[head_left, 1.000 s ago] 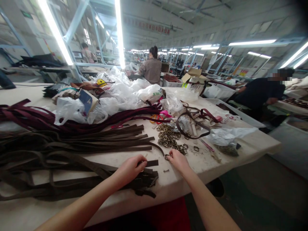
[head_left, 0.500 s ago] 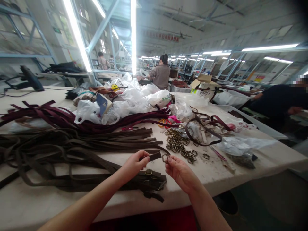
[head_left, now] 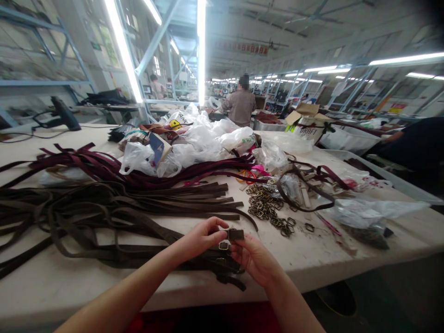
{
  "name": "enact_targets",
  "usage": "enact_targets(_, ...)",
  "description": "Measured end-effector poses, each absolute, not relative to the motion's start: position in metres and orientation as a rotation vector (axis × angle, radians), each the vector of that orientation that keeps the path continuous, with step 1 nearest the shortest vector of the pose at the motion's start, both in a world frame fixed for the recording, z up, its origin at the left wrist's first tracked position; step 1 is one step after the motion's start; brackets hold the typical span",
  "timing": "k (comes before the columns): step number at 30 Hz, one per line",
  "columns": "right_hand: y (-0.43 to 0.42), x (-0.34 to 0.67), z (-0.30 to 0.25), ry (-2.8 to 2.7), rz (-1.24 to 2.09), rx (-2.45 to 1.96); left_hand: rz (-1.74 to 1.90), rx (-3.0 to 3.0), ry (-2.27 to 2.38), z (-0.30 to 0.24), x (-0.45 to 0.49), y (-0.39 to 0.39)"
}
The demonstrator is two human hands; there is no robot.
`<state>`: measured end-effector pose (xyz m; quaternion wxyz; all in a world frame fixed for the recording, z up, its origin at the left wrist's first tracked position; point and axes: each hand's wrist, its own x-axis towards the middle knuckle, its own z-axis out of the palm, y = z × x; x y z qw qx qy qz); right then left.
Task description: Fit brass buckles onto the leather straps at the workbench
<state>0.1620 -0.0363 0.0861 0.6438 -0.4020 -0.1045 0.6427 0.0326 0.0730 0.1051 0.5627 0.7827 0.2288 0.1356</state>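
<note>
Your left hand [head_left: 203, 238] reaches in from the lower left, back upward, with its fingers curled over the near end of a short dark brown leather strap [head_left: 236, 234]. Your right hand [head_left: 253, 261] rises from below, palm up, and its fingertips [head_left: 239, 247] press in under the strap. Both grips are closed and pressed close together, pinching the piece between them. A small brass rectangular buckle [head_left: 224, 246] sits just below the strap at your left fingers; you can't tell whether the leather passes through it.

The free strap end points right, its long axis nearly level, and it is held above the front of the white-topped bench [head_left: 86, 282]. Directly under your hands and to the left lies a tangled pile of long dark brown leather straps [head_left: 138, 203], with burgundy leather straps [head_left: 104, 166] beyond it. Just right of your hands, well clear of them, is a heap of brass rectangular rings [head_left: 263, 203]. Farther on, clear and white plastic bags [head_left: 204, 143] are bunched on the bench. A co-worker in a beige jacket [head_left: 241, 106] stands far ahead.
</note>
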Motion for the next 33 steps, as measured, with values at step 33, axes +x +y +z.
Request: enact_targets(33,-0.019,0.142,0.068,-0.48,1.076,-1.153,0.517,1.708,0.779,0.097,0.031,0.076)
